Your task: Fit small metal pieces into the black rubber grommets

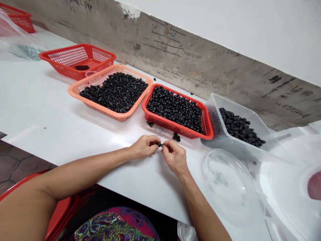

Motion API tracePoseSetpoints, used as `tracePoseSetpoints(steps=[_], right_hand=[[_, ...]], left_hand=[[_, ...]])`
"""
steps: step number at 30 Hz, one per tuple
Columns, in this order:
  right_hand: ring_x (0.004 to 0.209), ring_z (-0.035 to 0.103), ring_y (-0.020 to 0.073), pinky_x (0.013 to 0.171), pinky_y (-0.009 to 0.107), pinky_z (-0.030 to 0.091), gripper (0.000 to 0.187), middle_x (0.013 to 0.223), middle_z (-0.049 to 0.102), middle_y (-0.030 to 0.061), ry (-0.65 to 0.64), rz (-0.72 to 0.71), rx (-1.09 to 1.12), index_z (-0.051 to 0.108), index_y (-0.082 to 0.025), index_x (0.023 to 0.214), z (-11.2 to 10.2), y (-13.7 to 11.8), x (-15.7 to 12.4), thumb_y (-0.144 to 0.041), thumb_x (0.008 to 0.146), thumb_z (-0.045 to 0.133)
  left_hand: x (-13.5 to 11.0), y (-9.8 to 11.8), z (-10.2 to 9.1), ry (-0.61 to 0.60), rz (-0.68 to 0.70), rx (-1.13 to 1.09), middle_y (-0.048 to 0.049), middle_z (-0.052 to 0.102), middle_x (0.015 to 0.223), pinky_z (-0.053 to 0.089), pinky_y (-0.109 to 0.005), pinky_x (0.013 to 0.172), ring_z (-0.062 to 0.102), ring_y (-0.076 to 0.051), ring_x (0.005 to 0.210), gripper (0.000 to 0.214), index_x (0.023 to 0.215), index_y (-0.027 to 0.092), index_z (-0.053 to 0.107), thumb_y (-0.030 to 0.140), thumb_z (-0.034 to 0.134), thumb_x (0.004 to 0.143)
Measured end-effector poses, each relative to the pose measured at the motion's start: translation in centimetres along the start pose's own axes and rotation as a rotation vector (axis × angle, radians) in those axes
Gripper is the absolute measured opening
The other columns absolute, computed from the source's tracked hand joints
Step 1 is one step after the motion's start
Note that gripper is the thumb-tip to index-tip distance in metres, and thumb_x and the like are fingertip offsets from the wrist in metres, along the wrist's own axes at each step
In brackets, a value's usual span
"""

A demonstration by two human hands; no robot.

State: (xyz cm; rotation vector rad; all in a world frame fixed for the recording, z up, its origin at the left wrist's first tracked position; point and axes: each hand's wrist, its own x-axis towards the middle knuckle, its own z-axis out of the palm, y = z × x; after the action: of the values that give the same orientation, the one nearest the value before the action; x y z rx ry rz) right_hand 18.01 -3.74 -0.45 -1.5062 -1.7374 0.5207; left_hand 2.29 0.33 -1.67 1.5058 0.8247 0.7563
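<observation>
My left hand (144, 146) and my right hand (175, 156) meet over the white table (37, 107), fingers pinched together on a small black ring-shaped part (159, 144) held between them. Just beyond my hands lie a few loose black parts (176, 137) at the foot of a red basket (209, 129) filled with black rings. To its left an orange basket (75, 89) holds a heap of similar black parts.
A clear plastic tub (218, 103) with more black parts stands at the right. A clear round lid or dish (233, 187) lies near my right arm. A nearly bare red basket (62, 60) sits at the back left, another (20, 20) far left. A wall runs behind.
</observation>
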Motion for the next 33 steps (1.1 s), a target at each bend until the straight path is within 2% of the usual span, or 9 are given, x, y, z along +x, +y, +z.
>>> tracePoseSetpoints(steps=[4,9,11,14,17,22,24,28,33], right_hand=[[0.061,0.056,0.0136,0.061,0.025,0.044,0.012,0.067,0.063,0.0013,0.021,-0.072,-0.032,0.063,-0.019,0.073,-0.1,-0.5,-0.1,-0.017,0.076,0.051],[0.049,0.054,0.0120,0.049,0.023,0.043,0.007,0.056,0.061,-0.0002,-0.121,0.220,0.287,0.062,-0.017,0.069,-0.7,-0.6,0.4,-0.022,0.072,0.058],[0.046,0.053,0.0115,0.047,0.023,0.043,0.008,0.053,0.061,-0.0001,-0.180,0.323,0.433,0.061,-0.016,0.069,-0.9,-0.4,0.7,-0.024,0.070,0.063],[0.045,0.053,0.0114,0.046,0.023,0.043,0.011,0.052,0.061,0.0000,-0.221,0.367,0.565,0.061,-0.016,0.069,-0.8,0.1,0.9,-0.026,0.068,0.065],[0.046,0.052,0.0115,0.047,0.024,0.042,0.008,0.052,0.060,-0.0005,-0.234,0.303,0.466,0.061,-0.016,0.069,-0.3,0.2,0.6,-0.024,0.070,0.061],[0.060,0.053,0.0126,0.058,0.026,0.042,0.011,0.065,0.061,0.0018,-0.064,-0.024,0.088,0.062,-0.018,0.066,0.4,-0.6,-0.1,-0.017,0.072,0.052],[0.056,0.053,0.0123,0.055,0.025,0.042,0.009,0.062,0.061,0.0012,-0.082,0.041,0.156,0.061,-0.017,0.067,0.2,-0.7,0.0,-0.019,0.072,0.054],[0.046,0.051,0.0118,0.046,0.024,0.041,0.008,0.052,0.058,-0.0011,-0.233,0.295,0.456,0.059,-0.016,0.068,-0.2,-0.4,0.6,-0.025,0.070,0.059],[0.047,0.049,0.0098,0.045,0.021,0.038,0.006,0.052,0.057,-0.0022,-0.196,0.212,0.291,0.061,-0.016,0.062,-0.1,-0.2,0.6,-0.016,0.067,0.058]], left_hand=[[-0.3,0.2,0.0,0.035,0.072,0.076,-0.0018,0.063,0.073,0.044,-0.022,0.058,0.054,-0.010,0.060,0.024,0.090,0.011,0.065,0.014,0.049,0.072],[-0.7,0.8,-0.2,0.001,0.172,0.116,-0.0018,0.064,0.072,0.042,-0.020,0.057,0.053,-0.009,0.061,0.024,0.087,0.012,0.068,0.012,0.048,0.074],[-0.8,0.9,-0.2,-0.024,0.158,0.101,-0.0024,0.065,0.073,0.042,-0.020,0.057,0.052,-0.009,0.061,0.023,0.086,0.011,0.068,0.013,0.048,0.074],[-0.8,0.8,-0.2,-0.056,0.087,0.077,-0.0026,0.064,0.070,0.040,-0.020,0.054,0.050,-0.008,0.056,0.022,0.085,0.010,0.068,0.016,0.049,0.075],[-0.8,0.5,-0.3,-0.051,0.044,0.113,-0.0021,0.064,0.067,0.040,-0.021,0.053,0.051,-0.009,0.055,0.023,0.083,0.010,0.068,0.014,0.049,0.073],[-0.9,0.7,-0.3,0.046,0.071,0.205,-0.0033,0.068,0.076,0.044,-0.023,0.066,0.058,-0.013,0.070,0.026,0.084,0.011,0.069,0.008,0.047,0.070],[-0.9,1.0,-0.3,0.060,0.063,0.173,-0.0031,0.068,0.075,0.044,-0.022,0.064,0.058,-0.013,0.069,0.026,0.083,0.011,0.069,0.009,0.047,0.069],[-1.0,1.3,-0.2,0.005,0.039,0.111,-0.0020,0.067,0.070,0.040,-0.021,0.055,0.053,-0.011,0.060,0.024,0.080,0.011,0.069,0.011,0.047,0.070],[-1.1,0.7,0.0,0.018,0.012,0.217,-0.0022,0.066,0.071,0.040,-0.022,0.059,0.054,-0.012,0.063,0.023,0.081,0.011,0.068,0.011,0.048,0.071]])
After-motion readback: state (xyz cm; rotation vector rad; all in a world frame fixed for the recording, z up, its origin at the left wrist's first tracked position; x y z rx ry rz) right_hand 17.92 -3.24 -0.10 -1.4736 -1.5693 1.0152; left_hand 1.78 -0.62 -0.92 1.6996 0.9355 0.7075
